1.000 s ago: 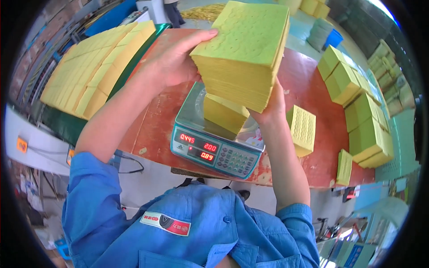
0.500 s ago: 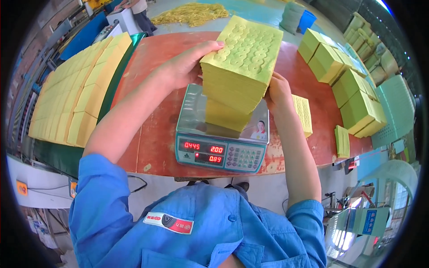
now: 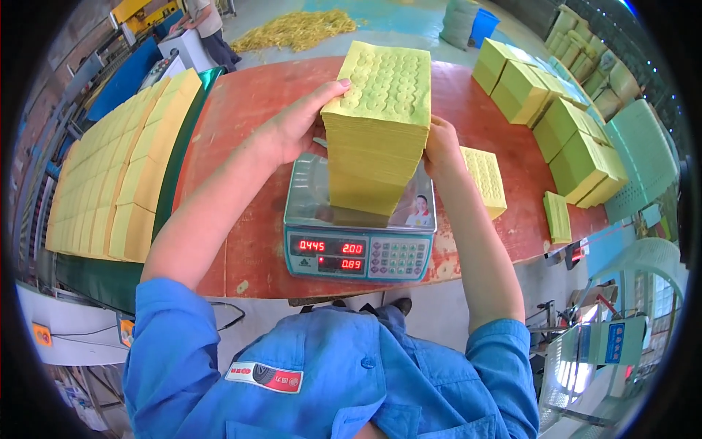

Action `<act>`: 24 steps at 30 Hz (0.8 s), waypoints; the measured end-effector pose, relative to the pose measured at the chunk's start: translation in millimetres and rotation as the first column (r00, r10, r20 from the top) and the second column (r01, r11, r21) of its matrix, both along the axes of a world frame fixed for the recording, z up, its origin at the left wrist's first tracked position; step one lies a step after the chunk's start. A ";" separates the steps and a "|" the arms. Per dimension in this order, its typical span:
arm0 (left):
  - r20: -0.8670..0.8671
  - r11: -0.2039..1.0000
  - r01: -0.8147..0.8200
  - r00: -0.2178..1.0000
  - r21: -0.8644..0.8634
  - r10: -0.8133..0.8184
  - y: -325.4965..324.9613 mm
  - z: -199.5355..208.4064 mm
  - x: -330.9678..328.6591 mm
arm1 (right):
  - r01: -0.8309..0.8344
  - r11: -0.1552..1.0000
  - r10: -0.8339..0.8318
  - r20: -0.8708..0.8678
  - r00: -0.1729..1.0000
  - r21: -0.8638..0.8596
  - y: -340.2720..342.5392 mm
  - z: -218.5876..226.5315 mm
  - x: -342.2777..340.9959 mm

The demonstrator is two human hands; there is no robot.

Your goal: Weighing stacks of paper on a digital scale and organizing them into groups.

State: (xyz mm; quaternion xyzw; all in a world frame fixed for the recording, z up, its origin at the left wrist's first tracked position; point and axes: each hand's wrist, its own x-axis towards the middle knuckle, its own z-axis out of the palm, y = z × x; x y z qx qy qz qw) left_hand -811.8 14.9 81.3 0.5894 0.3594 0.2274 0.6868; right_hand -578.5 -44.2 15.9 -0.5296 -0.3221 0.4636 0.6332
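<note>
A tall stack of yellow joss paper [image 3: 376,146], its top sheet stamped with rows of coin shapes, rises over the steel pan of a digital scale [image 3: 307,197]. My left hand [image 3: 301,121] grips its upper left side, the thumb lying on the top edge. At the right side my right hand [image 3: 443,146] presses in, its fingers partly hidden behind the paper. The stack's lower part stands on the pan, slightly narrower than the upper part. Red digits glow on the scale's front panel, beside a keypad. A smaller stamped paper stack [image 3: 482,181] lies right of my right wrist.
The scale stands near the front edge of a worn red table [image 3: 241,161]. Paper blocks [image 3: 578,146] and a thin bundle [image 3: 557,217] sit at the right. Rows of yellow blocks [image 3: 117,168] line the left. Another person [image 3: 207,29] stands far left, near loose yellow scraps [image 3: 296,31].
Both hands have moved slightly left and nearer with the upper part of the stack. It was skewed over the lower part and now sits more squarely in line with it.
</note>
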 end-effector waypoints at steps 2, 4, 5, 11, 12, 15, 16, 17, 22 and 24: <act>-0.017 0.997 0.064 0.998 -0.044 -0.065 2.6 3.1 -1.3 | 0.011 1.000 -0.010 -0.024 1.000 0.019 0.0 1.1 -0.8; -0.030 0.997 0.062 0.998 -0.035 -0.063 2.3 4.1 -2.7 | 0.010 0.999 -0.008 0.033 0.999 -0.033 -2.6 4.0 -2.7; -0.042 0.998 0.060 0.997 -0.031 -0.061 1.2 3.7 -3.1 | 0.012 0.999 -0.011 0.032 0.999 -0.031 -4.1 5.0 -4.6; -0.047 0.999 0.050 0.998 0.019 -0.049 -11.6 10.1 0.5 | 0.050 0.999 -0.050 0.075 0.996 0.002 -4.1 -0.2 -4.8; -0.049 0.999 0.050 0.998 0.022 -0.049 -10.4 9.2 0.4 | 0.059 0.998 -0.059 0.077 0.995 0.003 -4.6 0.0 -6.0; -0.048 0.999 0.034 0.998 0.026 -0.033 -9.1 5.8 0.9 | 0.073 0.997 -0.073 0.101 0.992 -0.003 -5.5 3.8 -9.4; -0.070 0.999 0.033 0.997 0.039 -0.030 -8.6 8.0 -0.2 | 0.076 0.997 -0.075 0.124 0.989 -0.007 -4.9 4.3 -10.9; -0.090 0.998 0.036 0.995 0.052 -0.031 -7.9 8.8 0.4 | 0.082 0.997 -0.080 0.125 0.989 -0.011 -4.4 3.2 -10.7; -0.104 0.997 0.023 0.994 0.075 -0.015 -5.8 4.2 0.2 | 0.161 0.987 -0.161 0.073 0.984 0.008 2.3 -5.2 -14.3; -0.102 0.996 -0.001 0.995 0.086 0.009 -6.5 2.2 2.2 | 0.164 0.984 -0.172 0.116 0.978 0.074 8.9 -25.0 -2.8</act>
